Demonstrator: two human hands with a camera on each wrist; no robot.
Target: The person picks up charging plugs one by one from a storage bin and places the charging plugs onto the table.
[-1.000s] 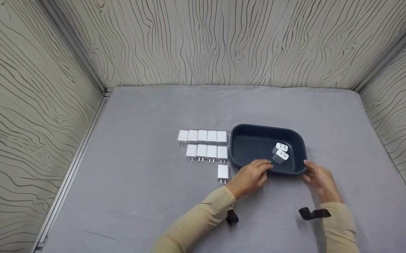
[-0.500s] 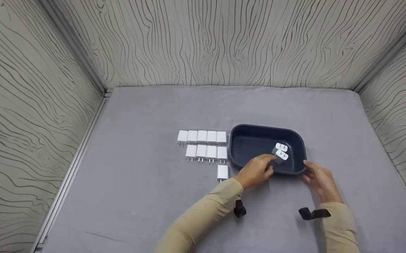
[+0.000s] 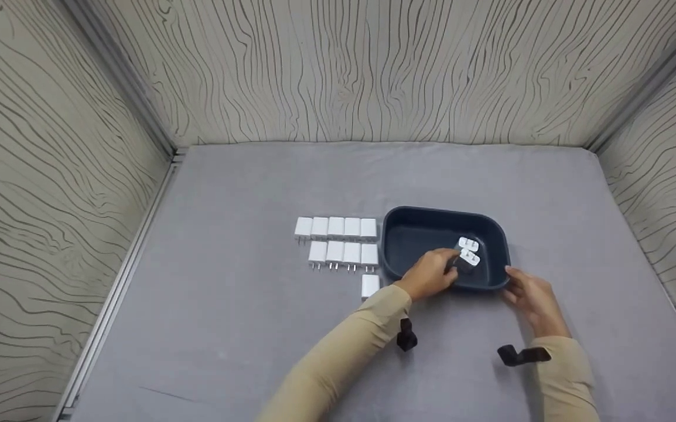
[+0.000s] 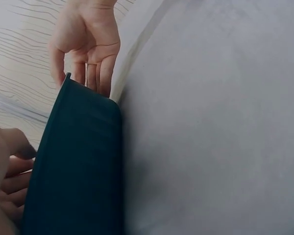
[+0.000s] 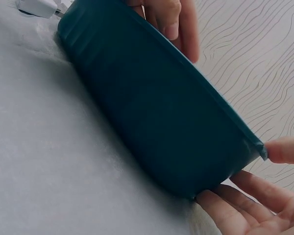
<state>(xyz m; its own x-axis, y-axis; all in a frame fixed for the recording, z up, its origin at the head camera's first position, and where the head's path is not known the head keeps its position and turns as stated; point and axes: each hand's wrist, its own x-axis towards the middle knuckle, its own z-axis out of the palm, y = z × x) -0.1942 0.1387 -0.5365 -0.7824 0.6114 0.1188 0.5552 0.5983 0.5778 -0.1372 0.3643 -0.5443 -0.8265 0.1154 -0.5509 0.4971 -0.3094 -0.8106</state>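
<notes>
A dark blue plastic tub (image 3: 399,272) rests on the cloth, right of centre. Two white charger plugs (image 3: 470,257) lean inside it, prongs upward. Reaching over the near rim, my left hand (image 3: 430,274) has thumb and index finger apart, fingertips close against the front plug's left side; contact is unclear. The tub wall hides that plug in the left wrist view. My right hand (image 3: 534,296) grips the tub's near right corner, thumb (image 5: 284,150) at the rim and fingers beneath. More white charger plugs (image 3: 344,253) lie in rows left of the tub, prongs toward me.
A grey cloth (image 3: 244,328) covers the table. Wood-grain panels (image 3: 344,70) stand behind it and along both sides. One lone charger plug (image 3: 370,286) lies in the nearest row, close to my left forearm. Black camera mounts (image 3: 406,337) stick out from both sleeves.
My left hand has moved in over the near rim, rightward and slightly away from me, up to the front plug. The right hand keeps its hold, and the tub has hardly moved.
</notes>
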